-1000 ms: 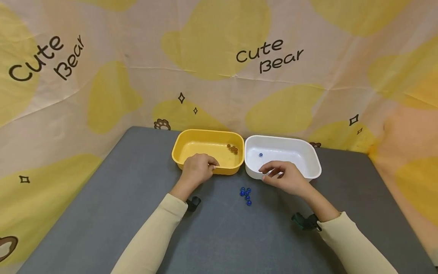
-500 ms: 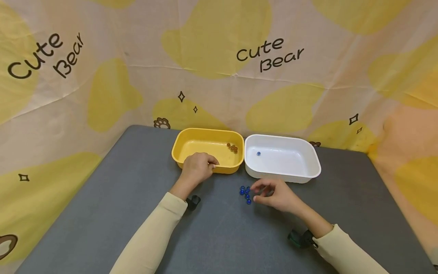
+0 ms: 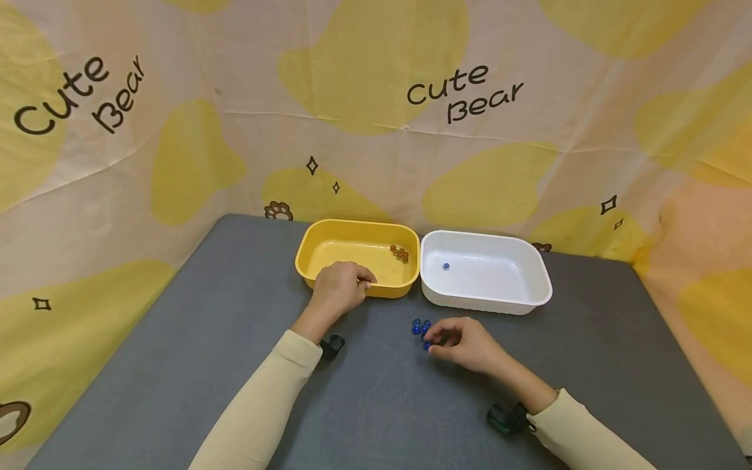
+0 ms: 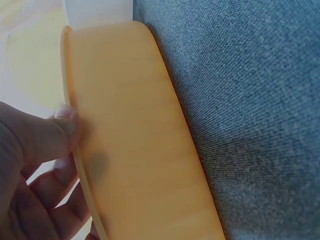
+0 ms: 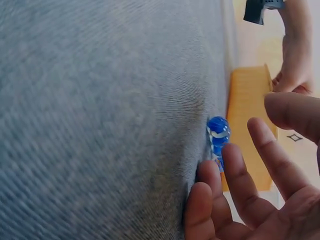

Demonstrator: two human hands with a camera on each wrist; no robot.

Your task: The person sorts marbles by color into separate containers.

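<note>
My left hand (image 3: 339,287) grips the near rim of a yellow plastic bin (image 3: 317,230); in the left wrist view the thumb (image 4: 65,120) lies outside the wall and the fingers inside. Several amber marbles (image 3: 400,254) are in the right part of that bin. On the table, my right hand (image 3: 470,344) is at a small group of blue glass marbles (image 3: 416,323), fingers spread and loosely curved. Its fingertips partly cover the nearest marbles. The right wrist view shows a blue marble (image 5: 218,128) beyond the fingers, with nothing held.
Right beside the yellow bin stands a white bin (image 3: 490,238) with one blue marble (image 3: 446,266) inside. Both bins are at the back of the grey table (image 3: 376,405), against a patterned cloth wall (image 3: 364,78). A black strap (image 3: 508,418) is on the right wrist.
My right hand has moved from over the white bin's near rim down to the blue marbles on the table. The marble in the white bin has shifted slightly. My left hand stays on the yellow rim.
</note>
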